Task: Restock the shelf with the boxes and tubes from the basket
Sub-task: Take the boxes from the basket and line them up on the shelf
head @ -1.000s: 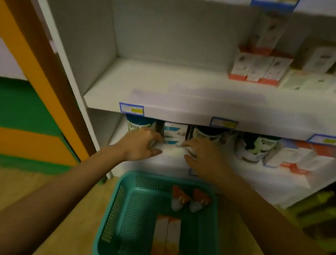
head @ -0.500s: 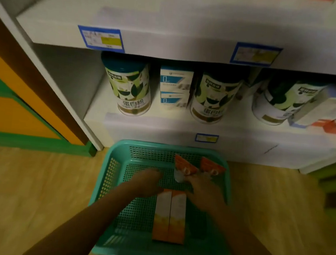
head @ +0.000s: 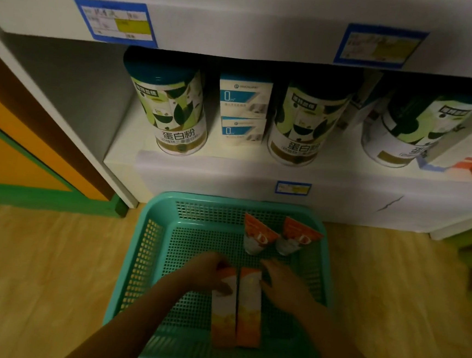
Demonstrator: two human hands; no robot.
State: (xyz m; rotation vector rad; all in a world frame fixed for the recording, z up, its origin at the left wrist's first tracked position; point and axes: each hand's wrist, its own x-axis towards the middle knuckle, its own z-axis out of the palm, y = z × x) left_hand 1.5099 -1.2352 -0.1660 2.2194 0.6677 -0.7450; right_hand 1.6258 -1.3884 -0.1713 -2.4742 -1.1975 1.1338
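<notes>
A teal mesh basket [head: 149, 245] sits on the floor in front of the white shelf [head: 258, 170]. Two long orange-and-white boxes lie side by side in it. My left hand [head: 206, 272] grips the far end of the left box [head: 222, 317]. My right hand [head: 284, 286] curls round the far end of the right box [head: 248, 314]. Two orange-and-white tubes [head: 258, 236] [head: 295, 238] lean at the basket's far right. On the low shelf, two small blue-and-white boxes [head: 243, 109] are stacked between green cans.
Three green-and-white cans [head: 175, 110] [head: 302, 127] [head: 404, 133] stand on the low shelf, with white and red boxes [head: 468, 147] at the right. An upper shelf edge with blue price tags [head: 114, 21] hangs above. An orange and green panel [head: 16, 159] stands left. Wood floor surrounds the basket.
Both hands came down from the low shelf into the basket. They now hold the far ends of the two orange boxes. The view has tilted down and closer.
</notes>
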